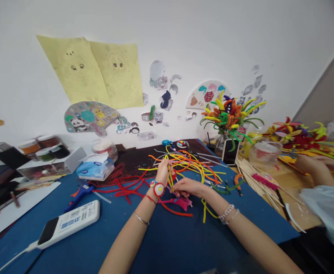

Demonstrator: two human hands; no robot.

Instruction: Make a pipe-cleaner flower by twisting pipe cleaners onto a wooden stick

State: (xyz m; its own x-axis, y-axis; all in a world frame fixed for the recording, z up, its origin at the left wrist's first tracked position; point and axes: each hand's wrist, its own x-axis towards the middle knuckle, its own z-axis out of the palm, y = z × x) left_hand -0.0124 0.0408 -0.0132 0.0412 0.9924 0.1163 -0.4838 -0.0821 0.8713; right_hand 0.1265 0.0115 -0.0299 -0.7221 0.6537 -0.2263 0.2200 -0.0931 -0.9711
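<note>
Clearly visible from the head view: left hand (pixel 163 173) grasping upright yellow stems (pixel 170 179), fuzzy and bendable, above the middle of the blue mat (pixel 118 243). Right hand (pixel 184 186) just beside, near and to the right, with fingers bent and the tips apparently pinching the lower part of the same stems. Behind the fingers, something red and round, too much covered to tell.

For good control, better to hold firmly with the left fingers and to make the small, slow bends with the right ones, close to the pinched place. Probably wise not to pull hard, for risk of kinking the core or crushing the fuzz. Also advisable to check for equal lengths before pressing any bend tight.

Just far and right of the hands, loose yellow and orange stems (pixel 194 164) in a tangle, easy to catch by accident; so, lift with care. On the left, a pile of red stems (pixel 127 186); just near the right hand, a pink piece (pixel 181 203), best not pressed under the wrist. Farther left, a blue glue gun (pixel 80 196), better left well apart from the forearm.
</note>
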